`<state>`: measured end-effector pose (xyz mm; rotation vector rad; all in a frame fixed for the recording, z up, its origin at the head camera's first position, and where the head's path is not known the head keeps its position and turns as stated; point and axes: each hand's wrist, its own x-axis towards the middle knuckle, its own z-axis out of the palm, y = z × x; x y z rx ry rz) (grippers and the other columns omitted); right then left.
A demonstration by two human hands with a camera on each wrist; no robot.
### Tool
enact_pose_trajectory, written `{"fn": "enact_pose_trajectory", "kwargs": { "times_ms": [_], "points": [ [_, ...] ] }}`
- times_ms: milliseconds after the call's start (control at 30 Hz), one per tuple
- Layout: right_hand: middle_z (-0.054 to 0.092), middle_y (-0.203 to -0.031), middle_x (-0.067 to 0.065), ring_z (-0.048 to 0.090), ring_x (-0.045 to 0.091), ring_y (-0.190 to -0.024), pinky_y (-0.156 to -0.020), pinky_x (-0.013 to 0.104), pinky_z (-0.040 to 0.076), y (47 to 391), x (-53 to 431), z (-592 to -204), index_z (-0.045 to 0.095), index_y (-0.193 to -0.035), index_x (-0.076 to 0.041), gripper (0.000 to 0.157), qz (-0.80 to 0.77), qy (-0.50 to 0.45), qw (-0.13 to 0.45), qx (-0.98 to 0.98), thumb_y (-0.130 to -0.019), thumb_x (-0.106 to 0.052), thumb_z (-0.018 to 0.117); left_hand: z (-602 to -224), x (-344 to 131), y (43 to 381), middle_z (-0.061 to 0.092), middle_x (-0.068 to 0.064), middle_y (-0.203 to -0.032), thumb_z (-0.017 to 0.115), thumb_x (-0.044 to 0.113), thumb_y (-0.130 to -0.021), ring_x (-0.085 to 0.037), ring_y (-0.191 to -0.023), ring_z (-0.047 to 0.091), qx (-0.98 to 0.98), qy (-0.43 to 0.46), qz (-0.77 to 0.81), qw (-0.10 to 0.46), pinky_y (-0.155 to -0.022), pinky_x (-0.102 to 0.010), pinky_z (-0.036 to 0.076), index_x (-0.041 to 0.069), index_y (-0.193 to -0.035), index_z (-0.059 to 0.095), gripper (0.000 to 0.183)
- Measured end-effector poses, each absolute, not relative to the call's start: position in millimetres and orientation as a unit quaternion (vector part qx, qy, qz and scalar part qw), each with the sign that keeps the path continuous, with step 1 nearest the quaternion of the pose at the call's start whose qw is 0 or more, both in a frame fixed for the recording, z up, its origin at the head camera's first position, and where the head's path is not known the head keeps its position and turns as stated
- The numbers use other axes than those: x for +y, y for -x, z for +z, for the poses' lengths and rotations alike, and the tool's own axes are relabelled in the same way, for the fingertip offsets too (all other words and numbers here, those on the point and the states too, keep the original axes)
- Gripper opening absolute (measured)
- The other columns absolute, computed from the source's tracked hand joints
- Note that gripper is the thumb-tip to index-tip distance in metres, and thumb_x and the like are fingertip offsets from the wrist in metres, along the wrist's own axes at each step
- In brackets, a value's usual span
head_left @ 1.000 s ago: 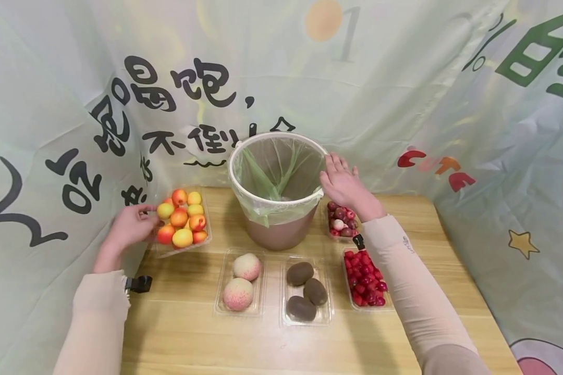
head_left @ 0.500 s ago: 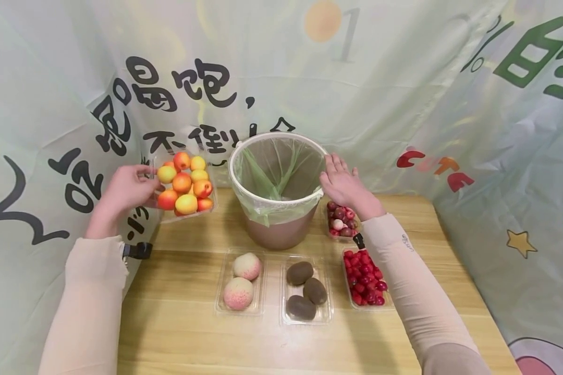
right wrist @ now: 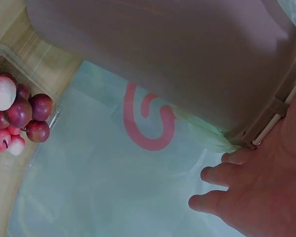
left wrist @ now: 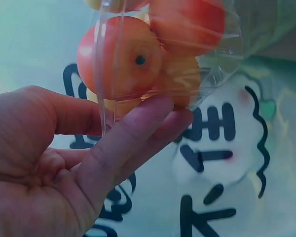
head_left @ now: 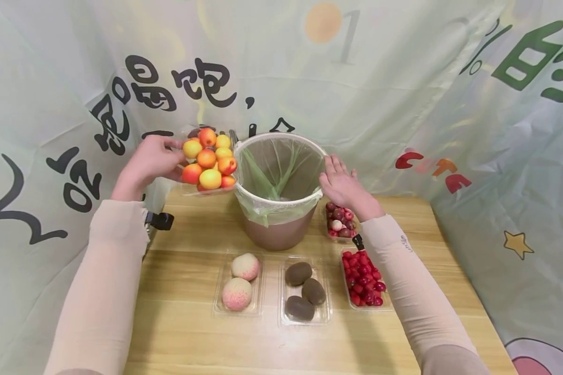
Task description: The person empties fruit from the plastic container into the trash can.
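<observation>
My left hand (head_left: pixel 157 160) pinches the left edge of a clear plastic box (head_left: pixel 194 191) heaped with red and yellow fruit (head_left: pixel 206 158). Raised above the table, the box overlaps the left rim of a brownish trash can (head_left: pixel 278 234) in the head view. In the left wrist view, thumb and fingers (left wrist: pixel 133 131) grip the box's lip from both sides. A thin green bag (head_left: pixel 267 211) lines the can, folded over its pale rim. My right hand (head_left: pixel 341 182) rests on the can's right rim with straight fingers, a tray of small dark-red fruit (head_left: pixel 341 221) just below it.
Two pinkish peaches (head_left: pixel 237 294) sit in a clear tray at the table's middle, beside a tray of brown kiwis (head_left: pixel 300 308). A tray of bright red berries (head_left: pixel 363 278) lies under my right forearm. Printed cloth (head_left: pixel 380 94) closes in the back and sides.
My left hand has lifted the box of red and yellow fruit off the table and carried it up and right to the can's rim. My right hand has stayed on the rim.
</observation>
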<state>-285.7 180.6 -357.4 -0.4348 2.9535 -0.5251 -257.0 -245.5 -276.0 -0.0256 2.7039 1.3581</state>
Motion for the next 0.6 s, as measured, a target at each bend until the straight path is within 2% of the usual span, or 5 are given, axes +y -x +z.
{"fn": "enact_pose_trajectory", "kwargs": {
  "times_ms": [167,300,500,600],
  "points": [
    [-0.004,-0.176,0.025,0.002,0.050,-0.162,-0.129,0.071,0.001,285.9,182.2,-357.2,-0.003,-0.168,-0.001,0.075,-0.177,0.142,0.057,0.972,-0.108,-0.044,0.011,-268.4,-223.6,271.9,0.072,-0.023,-0.115,0.052,0.009,-0.100,-0.011,-0.070,0.077,0.888,-0.008,0.456,0.061,-0.073,-0.024,0.065,-0.013,-0.132,0.056,0.039],
    [-0.004,-0.176,0.024,0.002,0.049,-0.163,-0.129,0.070,0.002,285.5,182.1,-356.8,-0.003,-0.168,-0.002,0.075,-0.177,0.140,0.057,0.973,-0.109,-0.044,0.012,-263.0,-204.3,283.4,0.065,-0.028,-0.123,0.050,0.008,-0.100,-0.011,-0.065,0.076,0.882,-0.009,0.465,0.073,-0.070,-0.026,0.065,-0.011,-0.139,0.053,0.044],
    [-0.004,-0.176,0.024,0.002,0.048,-0.163,-0.130,0.069,0.002,286.2,182.2,-359.1,-0.003,-0.168,-0.002,0.074,-0.179,0.140,0.058,0.972,-0.108,-0.043,0.012,-264.2,-178.9,296.1,0.068,-0.019,-0.102,0.050,0.003,-0.099,-0.010,-0.063,0.072,0.862,-0.027,0.501,0.075,-0.064,-0.028,0.065,-0.015,-0.139,0.051,0.043],
    [-0.003,-0.176,0.024,0.002,0.048,-0.163,-0.130,0.069,0.002,286.4,182.2,-359.2,-0.002,-0.169,-0.002,0.074,-0.181,0.139,0.057,0.972,-0.108,-0.043,0.012,-267.9,-168.3,300.5,0.068,-0.019,-0.100,0.049,0.003,-0.099,-0.010,-0.061,0.071,0.861,-0.032,0.502,0.071,-0.062,-0.027,0.065,-0.014,-0.138,0.052,0.043]
  ]
}}
